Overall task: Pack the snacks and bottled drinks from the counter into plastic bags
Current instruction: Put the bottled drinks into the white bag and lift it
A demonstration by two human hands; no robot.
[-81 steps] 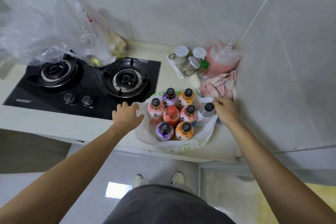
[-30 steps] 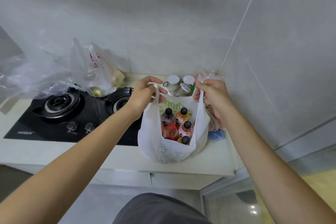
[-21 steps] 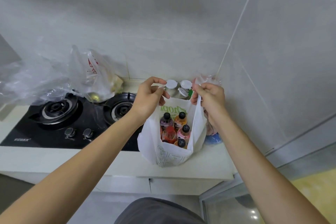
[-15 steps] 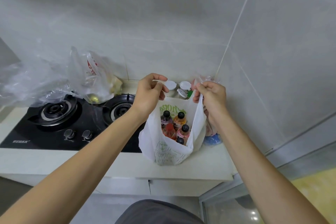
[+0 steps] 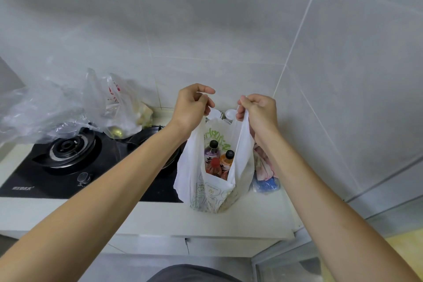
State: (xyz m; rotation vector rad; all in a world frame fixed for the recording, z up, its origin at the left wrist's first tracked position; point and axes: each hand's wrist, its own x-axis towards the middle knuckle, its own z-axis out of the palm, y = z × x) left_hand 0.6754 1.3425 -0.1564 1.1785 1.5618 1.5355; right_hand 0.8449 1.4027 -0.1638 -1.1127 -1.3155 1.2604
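Hands raised over counter [image 5: 160, 217]: left hand [image 5: 191, 107] and right hand [image 5: 258, 110] each fisted round a handle of bag [image 5: 190, 167], which stands on counter, bottles [image 5: 225, 159] upright inside.

A black glass gas hob [image 5: 68, 181] is set into the pale counter [image 5: 160, 217] at left, with one burner [image 5: 67, 147] fully exposed and a control knob [image 5: 83, 178] near the front edge. Two white-lidded jars [image 5: 229, 113] stand against the grey tiled wall [image 5: 229, 30] at the back of the counter. A pink-patterned cloth [image 5: 263, 165] lies in the right corner, with a blue item [image 5: 266, 184] just in front of it; its identity cannot be determined.
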